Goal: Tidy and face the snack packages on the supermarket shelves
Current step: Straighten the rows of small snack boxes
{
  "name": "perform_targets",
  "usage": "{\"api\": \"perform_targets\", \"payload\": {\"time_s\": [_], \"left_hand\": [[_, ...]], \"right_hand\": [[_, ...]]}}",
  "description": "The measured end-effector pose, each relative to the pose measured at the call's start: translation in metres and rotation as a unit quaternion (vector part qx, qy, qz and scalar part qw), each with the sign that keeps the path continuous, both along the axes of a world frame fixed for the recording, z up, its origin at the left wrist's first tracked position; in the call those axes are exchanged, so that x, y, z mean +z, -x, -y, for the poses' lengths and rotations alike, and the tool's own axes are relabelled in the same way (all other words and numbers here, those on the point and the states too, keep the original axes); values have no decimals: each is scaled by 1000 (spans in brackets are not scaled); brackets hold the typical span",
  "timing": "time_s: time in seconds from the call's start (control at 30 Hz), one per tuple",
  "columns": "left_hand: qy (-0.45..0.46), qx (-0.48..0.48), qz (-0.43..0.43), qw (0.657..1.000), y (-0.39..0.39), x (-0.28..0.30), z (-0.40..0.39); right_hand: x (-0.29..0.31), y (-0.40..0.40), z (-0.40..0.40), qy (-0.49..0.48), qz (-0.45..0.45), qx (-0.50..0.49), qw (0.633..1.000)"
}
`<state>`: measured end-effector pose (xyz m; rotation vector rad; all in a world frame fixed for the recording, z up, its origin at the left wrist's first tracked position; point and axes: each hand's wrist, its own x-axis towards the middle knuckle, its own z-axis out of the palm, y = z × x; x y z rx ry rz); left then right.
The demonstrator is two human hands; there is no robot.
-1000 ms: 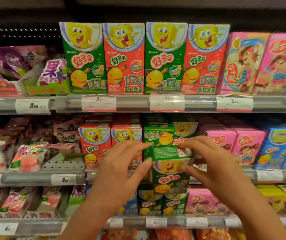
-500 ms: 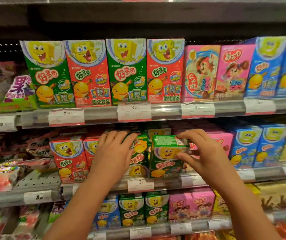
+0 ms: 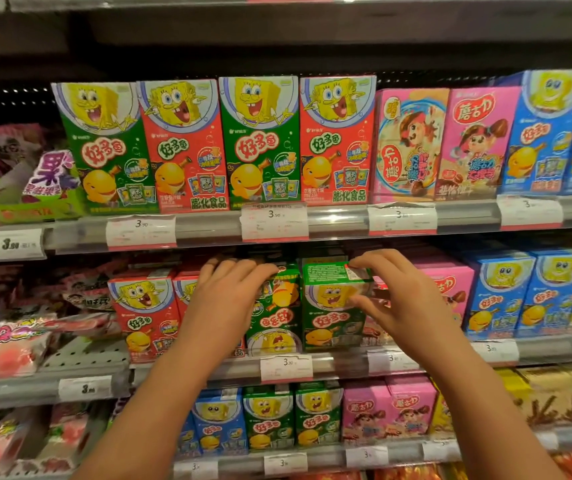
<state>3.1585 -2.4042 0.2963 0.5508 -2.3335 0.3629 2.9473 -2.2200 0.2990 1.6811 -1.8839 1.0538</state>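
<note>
Dim, warm store light; glare streaks on clear price rails [image 3: 340, 220]; shelf recesses dark; wide-angle bowing and soft blur at edges.

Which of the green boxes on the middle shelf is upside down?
The green box under the left hand: its printing is inverted, character at the bottom. The neighbouring green box stands upright.

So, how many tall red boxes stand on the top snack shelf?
2. One red box stands second from the left in the cartoon row, the other red box fourth, each right of a green box. More may stand hidden behind them.
</note>
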Motion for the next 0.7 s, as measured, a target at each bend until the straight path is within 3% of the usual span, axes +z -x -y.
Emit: {"api": "perform_targets", "payload": {"time_s": [0.3, 0.5, 0.7], "left_hand": [[-5, -29, -19, 999, -5, -3, 4], [3, -42, -29, 999, -5, -7, 5], [19, -48, -23, 998, -5, -5, 4]], "right_hand": [[-3, 6, 12, 2, -16, -8, 1000], [-7, 11, 19, -19, -79, -62, 995], [-3, 18, 21, -43, -47, -84, 994]]}}
